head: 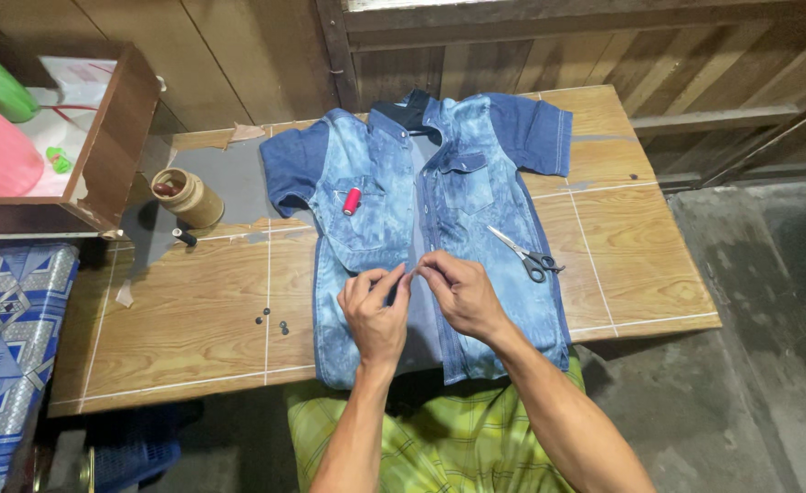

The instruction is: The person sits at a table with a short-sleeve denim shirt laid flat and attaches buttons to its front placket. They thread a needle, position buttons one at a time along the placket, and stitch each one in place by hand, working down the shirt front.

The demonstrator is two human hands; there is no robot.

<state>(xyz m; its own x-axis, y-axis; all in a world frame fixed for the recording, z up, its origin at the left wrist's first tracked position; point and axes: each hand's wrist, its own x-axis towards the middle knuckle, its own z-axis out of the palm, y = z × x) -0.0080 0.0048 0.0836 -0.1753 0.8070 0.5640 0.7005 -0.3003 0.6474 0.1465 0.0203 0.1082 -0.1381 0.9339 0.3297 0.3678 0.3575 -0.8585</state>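
Centre of the frame, on a wooden tabletop [193, 319]: small denim shirt [394, 192] laid flat, front up, collar toward the top of the frame, hem hanging over the near edge. Sleeves darker blue than the bleached body.

Both hands meet over the front placket, lower middle of the frame. Left hand [375, 310] and right hand [462, 294] each pinched closed, fingertips nearly touching, holding something fine between them at the placket edge. Too small to tell whether it is thread, a needle or a button.

Red thread spool [353, 201] rests on the shirt's chest pocket, left of the placket. Scissors [526, 256] lie shut on the shirt's other side, right of the hands. Several small dark buttons [275, 319] sit loose on the bare wood, left of the shirt. Tan jar [188, 196] stands further up and left, beside a wooden box [115, 137].

Progress, as a judgement: placket looks open along its length, and no fastened buttons are visible along it. Loose buttons untouched on the wood suggest the sewing is early, most of it left.
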